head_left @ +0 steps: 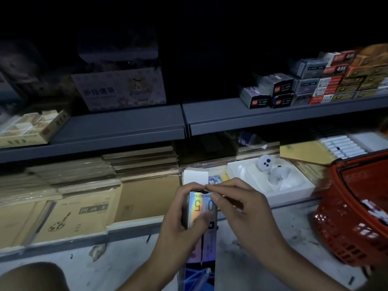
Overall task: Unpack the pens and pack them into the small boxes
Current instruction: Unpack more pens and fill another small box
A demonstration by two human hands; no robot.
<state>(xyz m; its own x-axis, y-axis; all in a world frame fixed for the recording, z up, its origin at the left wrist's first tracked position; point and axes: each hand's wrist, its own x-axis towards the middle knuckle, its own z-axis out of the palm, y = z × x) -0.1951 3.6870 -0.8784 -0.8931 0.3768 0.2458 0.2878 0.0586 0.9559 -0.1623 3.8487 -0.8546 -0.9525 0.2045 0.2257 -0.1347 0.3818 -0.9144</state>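
While L hand (180,219) holds small box (199,205), R hand (241,211) pinches its top

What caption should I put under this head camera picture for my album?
Left hand grips a shiny small box while the right hand pinches at its top, beside a red basket.

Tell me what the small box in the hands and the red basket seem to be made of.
The small box: likely thin card with glossy holographic foil, judging by the rainbow sheen and crisp folded edges; the left hand grips it, the right hand pinches its top. The red basket: probably moulded plastic, given the even lattice of holes and slight shine.
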